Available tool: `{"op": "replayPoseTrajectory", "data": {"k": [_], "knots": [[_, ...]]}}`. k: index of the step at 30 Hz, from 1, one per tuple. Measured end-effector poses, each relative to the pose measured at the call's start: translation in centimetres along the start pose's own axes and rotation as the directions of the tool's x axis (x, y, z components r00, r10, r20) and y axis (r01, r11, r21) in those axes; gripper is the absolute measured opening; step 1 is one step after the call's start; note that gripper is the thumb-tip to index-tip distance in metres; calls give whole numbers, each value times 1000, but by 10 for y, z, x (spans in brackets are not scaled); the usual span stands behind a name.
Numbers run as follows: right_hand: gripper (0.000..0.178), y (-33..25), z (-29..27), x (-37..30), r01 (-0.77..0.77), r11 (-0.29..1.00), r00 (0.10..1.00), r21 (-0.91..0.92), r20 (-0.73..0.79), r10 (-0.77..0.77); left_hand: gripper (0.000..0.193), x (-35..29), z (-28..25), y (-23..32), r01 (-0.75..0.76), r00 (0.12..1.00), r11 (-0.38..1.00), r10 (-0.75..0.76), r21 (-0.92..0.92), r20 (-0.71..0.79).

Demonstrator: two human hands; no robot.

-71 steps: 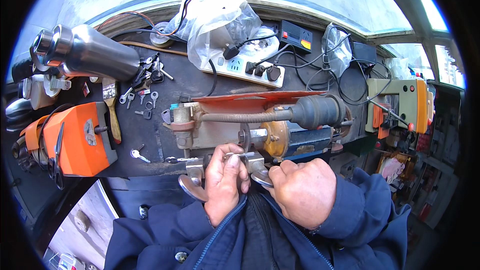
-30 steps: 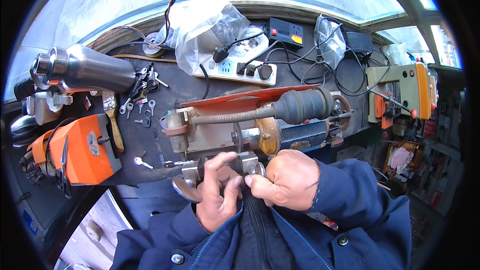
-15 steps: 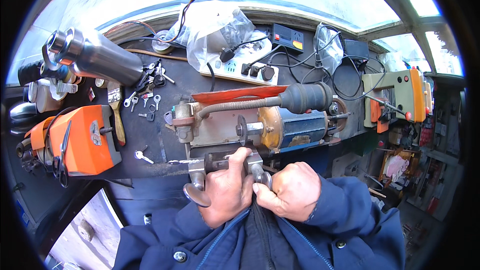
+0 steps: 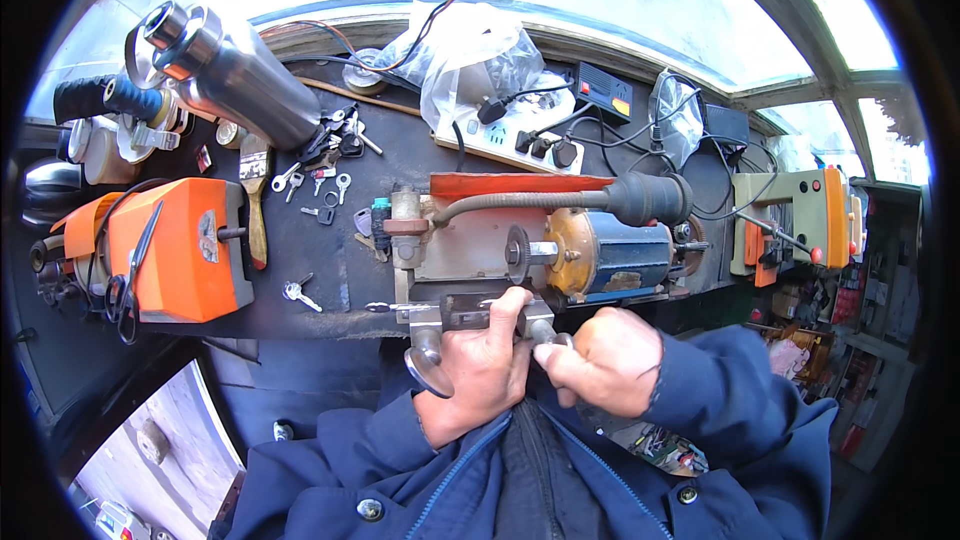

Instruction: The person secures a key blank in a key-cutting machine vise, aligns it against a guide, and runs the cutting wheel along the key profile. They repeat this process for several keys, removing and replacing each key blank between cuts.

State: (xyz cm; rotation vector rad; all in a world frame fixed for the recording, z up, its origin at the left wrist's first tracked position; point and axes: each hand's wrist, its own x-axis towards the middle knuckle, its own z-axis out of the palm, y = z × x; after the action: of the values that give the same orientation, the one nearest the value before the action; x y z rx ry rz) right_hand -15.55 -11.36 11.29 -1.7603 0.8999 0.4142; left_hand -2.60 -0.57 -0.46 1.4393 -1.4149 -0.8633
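A key cutting machine with a blue and yellow motor (image 4: 615, 252) stands at the bench's front edge. Its toothed cutting wheel (image 4: 517, 253) sits above the clamp carriage (image 4: 468, 314). My left hand (image 4: 478, 368) is wrapped round the carriage, thumb raised along it. My right hand (image 4: 612, 360) pinches the tightening knob of the right clamp, its fingers mostly hiding it. A second round knob (image 4: 428, 373) hangs from the left clamp, beside my left hand. A key blade (image 4: 388, 307) sticks out at the left clamp; what the right clamp holds is hard to make out.
Loose keys (image 4: 322, 180) and a paintbrush (image 4: 256, 200) lie left of the machine. An orange machine (image 4: 175, 250) and a steel flask (image 4: 245, 80) stand further left. Behind are a white power strip (image 4: 485, 140) and cables. A beige-orange machine (image 4: 795, 220) is at right.
My right hand has rolled at the knob, and its forearm now stands further from my body. The left hand keeps its grip. The whole view has shifted a little.
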Motion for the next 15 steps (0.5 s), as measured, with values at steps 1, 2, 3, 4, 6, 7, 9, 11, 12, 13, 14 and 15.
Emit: {"op": "replayPoseTrajectory", "data": {"k": [1, 2, 3, 4, 6, 7, 9, 11, 12, 13, 14, 15], "knots": [[49, 2, 5, 0, -276, 875, 961, 399, 141, 239, 53, 1, 0, -1, -9, 1000, 1000, 9, 9, -4], [49, 1, 13, -3, -269, 752, 962, 602, 132, 239, 52, 1, -1, -1, -17, 1000, 1000, 17, 7, -13], [49, 1, 20, -6, -368, 590, 917, 719, 175, 359, 52, 1, -2, -1, -11, 1000, 1000, 11, 6, -8], [48, 2, 23, -7, -363, 542, 914, 758, 177, 364, 52, 1, -3, 0, -9, 1000, 1000, 9, 3, -1], [48, 6, 24, -9, -328, 558, 935, 762, 175, 309, 51, 1, -3, 1, -8, 1000, 1000, 8, 1, 6], [47, 8, 23, -10, -347, 562, 929, 751, 195, 314, 51, 1, -3, 1, -7, 1000, 1000, 7, 0, 5], [46, 11, 18, -9, -382, 572, 919, 726, 234, 316, 51, 1, -3, 2, -9, 1000, 1000, 9, -4, 5], [46, 12, 16, -6, -421, 581, 905, 697, 276, 325, 50, 1, -3, 1, -10, 1000, 1000, 10, -12, 7], [45, 9, 20, -8, -389, 463, 911, 797, 260, 319, 50, 2, -2, 0, -14, 1000, 1000, 14, -7, -1], [44, 4, 28, -8, -381, 354, 897, 854, 248, 367, 51, 2, -2, 0, -18, 1000, 1000, 18, -2, -6], [44, 4, 25, -8, -317, 376, 930, 870, 207, 305, 51, 3, -2, 0, -24, 1000, 1000, 24, 4, -12], [44, 2, 26, -8, -377, 404, 904, 834, 237, 355, 52, 3, -3, -1, -22, 1000, 1000, 22, -11, -11]]}}
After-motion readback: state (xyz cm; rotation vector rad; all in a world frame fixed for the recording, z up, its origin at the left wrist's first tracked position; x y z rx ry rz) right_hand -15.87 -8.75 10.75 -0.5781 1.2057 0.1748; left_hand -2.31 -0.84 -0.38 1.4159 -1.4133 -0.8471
